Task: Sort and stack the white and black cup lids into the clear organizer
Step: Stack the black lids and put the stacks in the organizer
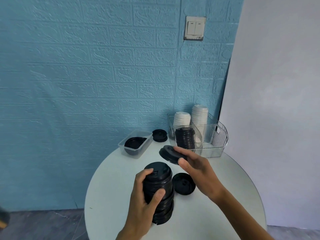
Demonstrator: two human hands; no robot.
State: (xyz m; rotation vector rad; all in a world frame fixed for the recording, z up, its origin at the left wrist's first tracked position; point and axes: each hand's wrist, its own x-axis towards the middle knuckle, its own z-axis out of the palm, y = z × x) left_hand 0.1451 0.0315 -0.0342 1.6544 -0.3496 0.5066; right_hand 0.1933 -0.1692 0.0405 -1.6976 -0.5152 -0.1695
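Note:
My left hand (145, 196) grips a tall stack of black lids (161, 186) above the round white table (110, 196). My right hand (195, 168) pinches a single black lid (168, 153), tilted, just above and right of the stack. One loose black lid (183, 183) lies on the table right of the stack. The clear organizer (216, 141) at the back right holds two stacks of white lids (181, 119) and, in front of them, a stack of black lids (184, 138).
A clear rectangular tub (131, 151) with black lids inside sits at the table's back left. A couple of black lids (159, 135) lie between it and the organizer. The blue brick-pattern wall stands right behind the table.

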